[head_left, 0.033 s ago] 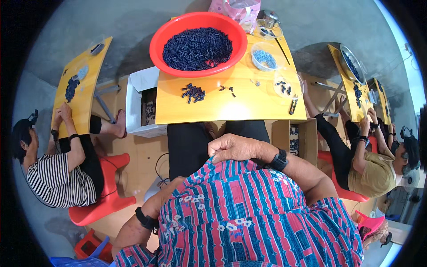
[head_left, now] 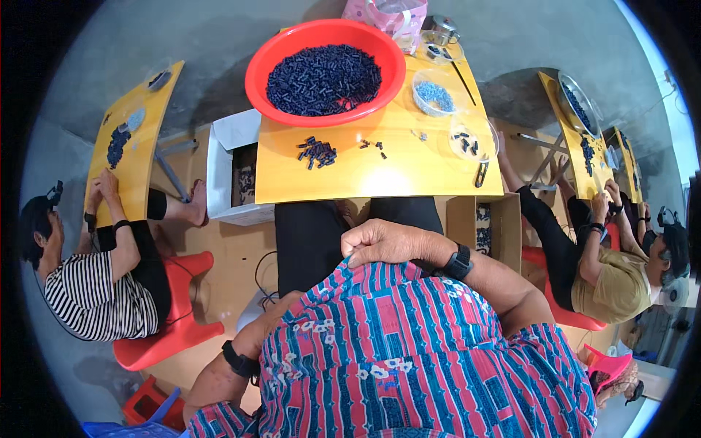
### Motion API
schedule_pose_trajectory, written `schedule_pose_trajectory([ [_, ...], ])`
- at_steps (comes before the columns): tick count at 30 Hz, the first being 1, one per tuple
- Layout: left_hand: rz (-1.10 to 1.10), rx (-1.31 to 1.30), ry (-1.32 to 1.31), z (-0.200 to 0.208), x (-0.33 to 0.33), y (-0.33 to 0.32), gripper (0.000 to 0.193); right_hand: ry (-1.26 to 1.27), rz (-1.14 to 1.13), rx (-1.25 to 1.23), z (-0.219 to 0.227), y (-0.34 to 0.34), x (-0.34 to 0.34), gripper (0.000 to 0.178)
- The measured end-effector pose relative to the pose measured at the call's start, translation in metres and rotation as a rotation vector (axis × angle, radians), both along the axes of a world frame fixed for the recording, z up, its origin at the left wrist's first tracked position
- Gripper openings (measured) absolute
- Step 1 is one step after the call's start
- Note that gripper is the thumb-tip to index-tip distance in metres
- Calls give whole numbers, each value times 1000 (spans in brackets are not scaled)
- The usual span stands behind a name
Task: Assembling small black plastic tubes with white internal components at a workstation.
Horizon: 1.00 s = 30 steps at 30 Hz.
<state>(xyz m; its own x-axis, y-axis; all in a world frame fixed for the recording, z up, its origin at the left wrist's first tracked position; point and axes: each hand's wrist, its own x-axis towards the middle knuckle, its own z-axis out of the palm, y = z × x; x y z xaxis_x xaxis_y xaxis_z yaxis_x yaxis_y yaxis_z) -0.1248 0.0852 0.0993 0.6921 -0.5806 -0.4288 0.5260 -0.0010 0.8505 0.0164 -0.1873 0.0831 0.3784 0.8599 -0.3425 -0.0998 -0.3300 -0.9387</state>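
Observation:
My right hand (head_left: pixel 380 242) is closed in a pinch on the lower edge of my patterned shirt (head_left: pixel 409 336), holding the cloth up over my lap. Part of my left hand (head_left: pixel 287 303) shows at the shirt's left side; its fingers are hidden under the cloth. Beyond my knees, on the yellow table (head_left: pixel 431 179), lies a pile of small dark tube-shaped pieces (head_left: pixel 318 153). A few loose ones (head_left: pixel 374 147) lie to its right. Behind them stands a red basin (head_left: pixel 326 117) holding a heap of the same pieces. Neither hand touches the table.
On the table's right are a bowl of small blue pieces (head_left: pixel 434 97), a clear dish (head_left: pixel 475 139) and a small dark tool (head_left: pixel 481 174). A white box (head_left: pixel 223 171) and a cardboard box (head_left: pixel 507 226) flank my legs. Co-workers sit at yellow tables left (head_left: pixel 102 296) and right (head_left: pixel 621 285).

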Motion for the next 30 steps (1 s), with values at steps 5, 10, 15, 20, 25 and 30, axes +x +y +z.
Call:
schedule_pose_trajectory([
  [5, 152, -73, 269, -5, -22, 8, 58, -6, 42, 33, 4, 2, -1, 19],
  [10, 233, -162, 434, -17, -31, 14, 55, 66, 59, -31, 5, 4, -1, 19],
  [15, 172, 44, 197, 7, -17, 7, 39, 30, 33, -40, 5, 0, -2, 21],
  [20, -71, 340, 29, -5, -32, 33, 28, 30, -51, -75, -3, -8, -3, 22],
  [25, -196, 103, 254, -28, -55, 51, 31, 80, -88, -86, 0, -7, 1, 23],
  [30, -7, 26, 273, 3, -51, 38, 39, 40, -38, -38, 0, -6, 0, 17],
])
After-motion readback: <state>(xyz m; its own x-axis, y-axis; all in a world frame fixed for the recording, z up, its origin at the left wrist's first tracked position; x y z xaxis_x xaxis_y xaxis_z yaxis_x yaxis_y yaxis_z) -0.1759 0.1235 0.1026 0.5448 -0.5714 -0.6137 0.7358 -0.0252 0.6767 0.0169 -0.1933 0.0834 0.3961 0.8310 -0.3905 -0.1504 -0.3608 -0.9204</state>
